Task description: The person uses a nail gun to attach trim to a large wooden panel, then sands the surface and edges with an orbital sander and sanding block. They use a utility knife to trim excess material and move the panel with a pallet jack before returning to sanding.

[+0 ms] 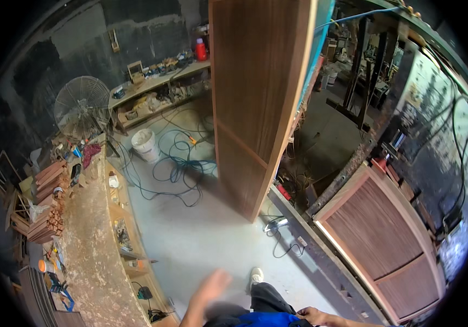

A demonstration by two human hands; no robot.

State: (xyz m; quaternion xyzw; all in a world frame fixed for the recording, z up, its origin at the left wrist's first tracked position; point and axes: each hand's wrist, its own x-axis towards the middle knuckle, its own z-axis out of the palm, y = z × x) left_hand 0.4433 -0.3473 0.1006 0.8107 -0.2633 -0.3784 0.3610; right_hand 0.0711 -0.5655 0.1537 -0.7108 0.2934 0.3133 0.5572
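At 6 o'clock the left hand (215,284) hung over the pale floor (190,234), too blurred to tell whether it was open or closed. At 5 o'clock the right hand (312,315), fingers bent, was close by the blue garment (269,319); any grip could not be made out. A tall wooden door panel (253,92) stood toward 12 o'clock, a second framed wooden panel (376,234) at 4, and a worn table (89,240) at 8.
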